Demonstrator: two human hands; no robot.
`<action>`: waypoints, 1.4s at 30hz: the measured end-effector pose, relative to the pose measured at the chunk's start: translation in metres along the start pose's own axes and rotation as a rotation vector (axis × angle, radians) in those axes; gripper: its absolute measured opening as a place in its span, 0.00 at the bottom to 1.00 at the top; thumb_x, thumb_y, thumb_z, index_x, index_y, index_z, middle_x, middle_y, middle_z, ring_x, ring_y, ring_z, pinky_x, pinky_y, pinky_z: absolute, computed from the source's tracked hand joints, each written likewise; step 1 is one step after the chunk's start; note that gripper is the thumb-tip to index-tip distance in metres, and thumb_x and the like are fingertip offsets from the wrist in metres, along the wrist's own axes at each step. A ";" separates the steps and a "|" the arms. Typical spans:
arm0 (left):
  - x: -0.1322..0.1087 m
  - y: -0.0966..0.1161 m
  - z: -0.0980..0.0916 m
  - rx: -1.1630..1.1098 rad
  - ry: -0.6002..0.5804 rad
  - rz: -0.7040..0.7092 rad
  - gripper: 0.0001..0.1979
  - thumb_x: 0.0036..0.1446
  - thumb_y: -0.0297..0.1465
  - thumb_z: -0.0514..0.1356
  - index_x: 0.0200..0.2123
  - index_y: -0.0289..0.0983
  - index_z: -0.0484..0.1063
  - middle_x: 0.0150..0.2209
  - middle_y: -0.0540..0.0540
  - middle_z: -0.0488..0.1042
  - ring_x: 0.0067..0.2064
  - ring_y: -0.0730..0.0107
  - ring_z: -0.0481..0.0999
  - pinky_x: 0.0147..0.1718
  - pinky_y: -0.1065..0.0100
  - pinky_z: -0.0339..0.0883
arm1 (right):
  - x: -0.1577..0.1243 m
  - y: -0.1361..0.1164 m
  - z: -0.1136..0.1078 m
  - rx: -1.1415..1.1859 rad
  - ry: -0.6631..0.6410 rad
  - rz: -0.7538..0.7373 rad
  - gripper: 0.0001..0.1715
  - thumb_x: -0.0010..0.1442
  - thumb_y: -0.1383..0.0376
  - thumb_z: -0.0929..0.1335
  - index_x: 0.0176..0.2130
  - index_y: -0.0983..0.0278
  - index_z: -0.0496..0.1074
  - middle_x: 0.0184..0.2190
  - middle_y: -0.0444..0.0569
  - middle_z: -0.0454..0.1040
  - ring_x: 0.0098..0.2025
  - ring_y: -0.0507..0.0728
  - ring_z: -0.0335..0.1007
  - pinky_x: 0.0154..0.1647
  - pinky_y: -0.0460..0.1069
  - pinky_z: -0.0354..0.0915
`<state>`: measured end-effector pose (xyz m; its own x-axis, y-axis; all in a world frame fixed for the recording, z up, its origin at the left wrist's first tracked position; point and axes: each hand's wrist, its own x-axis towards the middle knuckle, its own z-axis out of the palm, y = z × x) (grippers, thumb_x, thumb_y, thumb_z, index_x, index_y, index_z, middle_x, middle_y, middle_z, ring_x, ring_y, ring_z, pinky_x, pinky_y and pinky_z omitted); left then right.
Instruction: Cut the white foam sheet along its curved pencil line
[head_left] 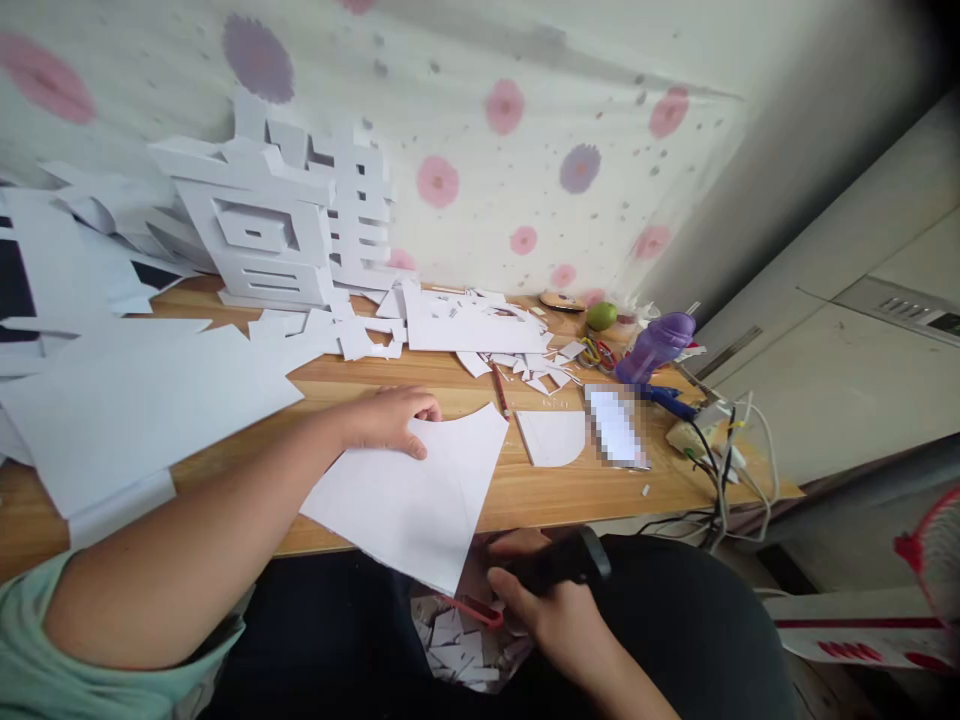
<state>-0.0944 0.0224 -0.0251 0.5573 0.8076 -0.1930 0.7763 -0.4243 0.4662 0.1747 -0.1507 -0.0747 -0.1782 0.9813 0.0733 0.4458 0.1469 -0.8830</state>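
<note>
My left hand (394, 420) grips a white foam board (420, 500) near its far edge, with the thumb lying on top. The board has curved sides, rests on the table and juts past its front edge. Beyond that edge, my right hand (559, 610) is closed round a black-handled tool (559, 562), close to the board's near right corner. The tool's working end is hidden or too dark to make out. A smaller white piece (553, 437) with a rounded corner lies to the right of the board. A dark red pencil (499, 390) lies behind it.
Large white cut sheets (150, 390) cover the table's left side. A white built-up model (262, 230) stands against the flowered curtain. Scraps, scissors (598, 352), a purple bottle (656, 347), a blurred phone (616, 427) and a power strip with cables (694, 435) lie rightward. Below sits a red-rimmed scrap bin (480, 611).
</note>
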 end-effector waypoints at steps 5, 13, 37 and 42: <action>-0.011 0.011 0.002 -0.014 -0.009 -0.072 0.30 0.39 0.39 0.68 0.49 0.42 0.70 0.44 0.47 0.73 0.46 0.58 0.72 0.44 0.64 0.62 | 0.009 -0.001 0.031 0.355 0.024 0.250 0.21 0.50 0.50 0.75 0.31 0.65 0.76 0.28 0.50 0.76 0.33 0.60 0.74 0.32 0.52 0.72; -0.046 0.047 0.006 -0.097 0.115 -0.159 0.19 0.48 0.48 0.62 0.35 0.40 0.67 0.40 0.47 0.75 0.40 0.59 0.74 0.35 0.65 0.63 | 0.002 -0.014 0.023 0.644 0.022 0.283 0.22 0.44 0.50 0.78 0.25 0.64 0.73 0.22 0.46 0.71 0.26 0.55 0.68 0.23 0.48 0.66; -0.098 0.115 0.009 -0.156 0.368 -0.170 0.16 0.58 0.48 0.55 0.32 0.42 0.68 0.31 0.53 0.75 0.35 0.63 0.74 0.34 0.67 0.62 | -0.007 -0.051 -0.003 1.186 -0.114 0.280 0.23 0.34 0.60 0.81 0.28 0.65 0.72 0.30 0.51 0.79 0.32 0.61 0.75 0.36 0.55 0.70; -0.098 0.105 0.007 -0.216 0.360 -0.169 0.16 0.53 0.48 0.60 0.36 0.42 0.72 0.39 0.50 0.79 0.41 0.59 0.76 0.37 0.66 0.66 | 0.000 -0.048 -0.009 1.046 -0.061 0.318 0.22 0.36 0.59 0.81 0.28 0.65 0.73 0.27 0.46 0.76 0.30 0.56 0.71 0.32 0.50 0.67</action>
<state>-0.0657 -0.1039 0.0370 0.2603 0.9654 0.0127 0.7471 -0.2098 0.6307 0.1608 -0.1565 -0.0280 -0.2432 0.9435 -0.2250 -0.4808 -0.3187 -0.8169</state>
